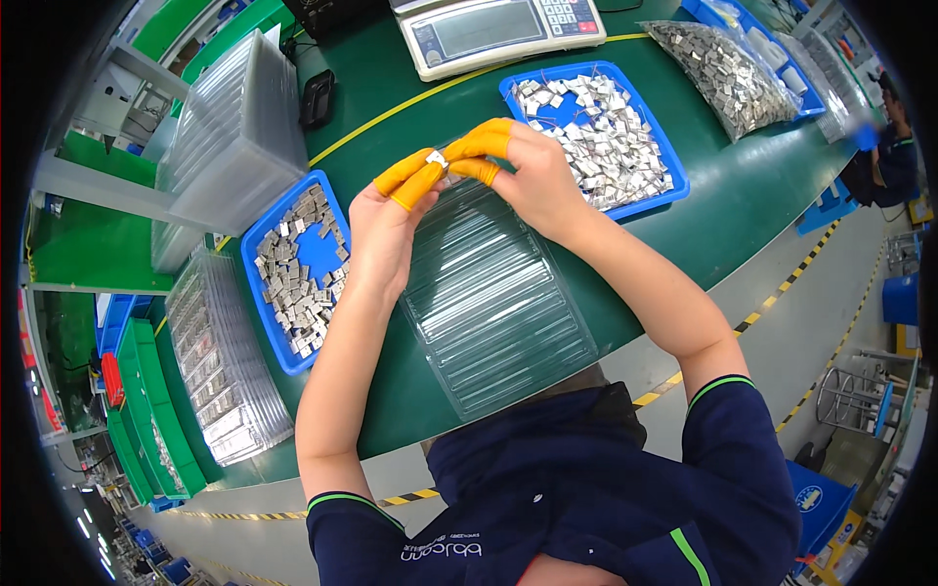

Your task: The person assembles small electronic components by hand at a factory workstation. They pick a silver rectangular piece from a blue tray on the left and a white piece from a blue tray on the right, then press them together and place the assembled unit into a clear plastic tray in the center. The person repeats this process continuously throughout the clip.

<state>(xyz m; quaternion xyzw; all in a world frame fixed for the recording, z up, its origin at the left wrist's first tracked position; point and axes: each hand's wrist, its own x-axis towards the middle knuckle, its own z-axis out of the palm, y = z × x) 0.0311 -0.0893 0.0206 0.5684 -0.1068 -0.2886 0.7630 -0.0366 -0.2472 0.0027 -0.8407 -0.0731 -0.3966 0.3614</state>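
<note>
My left hand (pixel 394 210) and my right hand (pixel 518 168) meet above the far end of a clear ribbed plastic tray (pixel 503 313). Orange finger cots cover several fingers of each. Between the fingertips is a small white and silver metal part (pixel 437 158), pinched by both hands; its exact kind is too small to make out. Beside my left forearm lies a blue bin (pixel 256 293) of flat grey metal pieces (pixel 283 269). To the right of my right hand, a second blue bin (pixel 679 171) holds many white and silver parts with thin leads (pixel 616 146).
A weighing scale (pixel 498 34) stands at the back. Stacked clear trays (pixel 239 127) rise at the far left, with filled trays (pixel 220 371) nearer. A bag of metal parts (pixel 728 83) lies at the back right. Another person (pixel 884 156) is beyond the table's right edge.
</note>
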